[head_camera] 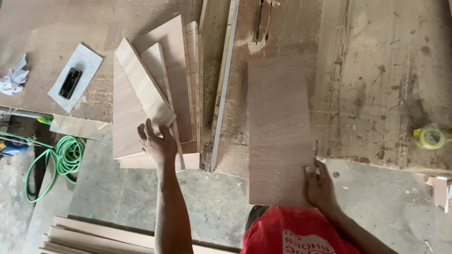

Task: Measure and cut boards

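Two hands — left hand (pixel 159 143) on stacked boards (pixel 155 94), right hand (pixel 320 186) on plywood sheet (pixel 278 131)

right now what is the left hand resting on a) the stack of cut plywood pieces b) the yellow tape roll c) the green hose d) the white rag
a: the left hand lies on the near edge of the stack of cut plywood pieces, while the right hand holds the corner of the separate plywood board.

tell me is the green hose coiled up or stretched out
Mostly coiled: the green hose lies in loops on the floor left of the bench, with one strand trailing off toward the left edge.
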